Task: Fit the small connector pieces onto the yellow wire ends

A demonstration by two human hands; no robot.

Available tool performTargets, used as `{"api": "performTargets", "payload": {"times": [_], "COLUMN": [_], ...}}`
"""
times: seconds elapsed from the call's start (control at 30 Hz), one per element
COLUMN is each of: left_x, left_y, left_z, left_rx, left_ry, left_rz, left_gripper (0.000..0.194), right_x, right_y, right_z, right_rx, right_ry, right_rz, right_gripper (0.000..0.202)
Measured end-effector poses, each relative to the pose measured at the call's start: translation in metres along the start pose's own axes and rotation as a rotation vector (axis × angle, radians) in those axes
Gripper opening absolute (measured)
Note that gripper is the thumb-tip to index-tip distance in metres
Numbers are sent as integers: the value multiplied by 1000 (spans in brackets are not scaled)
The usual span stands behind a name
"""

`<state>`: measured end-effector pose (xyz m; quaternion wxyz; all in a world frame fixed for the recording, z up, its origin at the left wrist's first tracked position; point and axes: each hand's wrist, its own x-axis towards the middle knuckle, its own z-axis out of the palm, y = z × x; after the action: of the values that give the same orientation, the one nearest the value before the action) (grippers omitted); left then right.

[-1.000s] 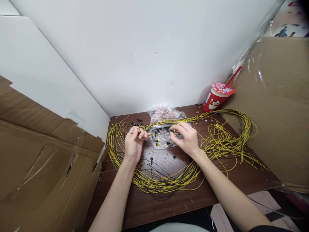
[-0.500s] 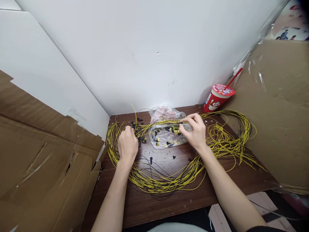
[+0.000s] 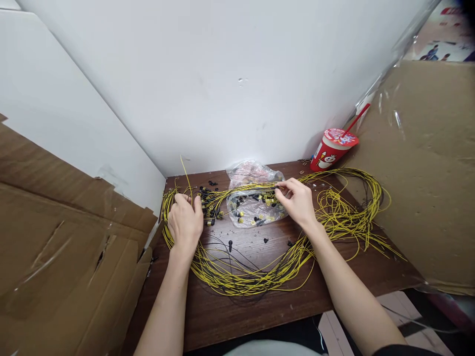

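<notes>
A large loop of thin yellow and black wires (image 3: 237,287) lies on the brown table. My left hand (image 3: 184,222) is at the loop's left side, fingers curled, with a yellow wire (image 3: 186,174) sticking up between thumb and fingers. Just right of it are small black and yellow plug-like parts (image 3: 211,215) at the wire ends. My right hand (image 3: 298,201) pinches a small black piece at the far run of wires, its exact kind too small to tell. Under those wires lies a clear plastic bag (image 3: 247,210) holding more black and yellow parts.
A red paper cup (image 3: 328,155) with a straw stands at the back right. Cardboard (image 3: 55,257) borders the left side, and a brown board (image 3: 426,173) the right. Loose black parts (image 3: 230,245) lie on the table (image 3: 260,324). A white wall (image 3: 222,99) rises behind.
My left hand has moved left, its thumb now apart from the curled fingers, and the upright yellow wire has shifted left with it. My right hand stays near the same spot.
</notes>
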<state>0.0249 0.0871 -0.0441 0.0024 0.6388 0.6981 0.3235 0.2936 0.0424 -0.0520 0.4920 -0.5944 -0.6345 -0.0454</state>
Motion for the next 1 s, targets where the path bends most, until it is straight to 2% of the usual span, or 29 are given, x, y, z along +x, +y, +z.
{"api": "performTargets", "payload": {"times": [0.13,0.3,0.47,0.57,0.73,0.8,0.9,0.97,1.0], "left_x": [-2,-2,-3,-2,-3,-7,-14,-19,-23], "left_y": [4,2,-1,-3,2,6,12,18,21], "left_z": [-1,3,9,10,2,-2,-1,5,9], "left_rx": [-74,-134,-197,-280,-456,-451,-529,-645,-668], "left_ry": [48,34,76,159,387,468,543,564,509], "left_rz": [12,73,111,120,125,209,450,599,649], "left_gripper": [36,48,56,52,44,44,35,26,22], "right_x": [0,1,0,0,1,0,-2,-5,-7], "right_y": [2,2,1,2,1,-1,-8,-14,-18], "right_z": [3,1,2,3,1,2,6,11,13], "right_rx": [-5,3,23,37,85,128,234,318,366], "right_ry": [29,91,65,57,54,32,-32,-79,-106], "right_rz": [15,104,122,134,151,136,97,75,69], "right_gripper": [20,20,17,16,18,19,19,17,17]}}
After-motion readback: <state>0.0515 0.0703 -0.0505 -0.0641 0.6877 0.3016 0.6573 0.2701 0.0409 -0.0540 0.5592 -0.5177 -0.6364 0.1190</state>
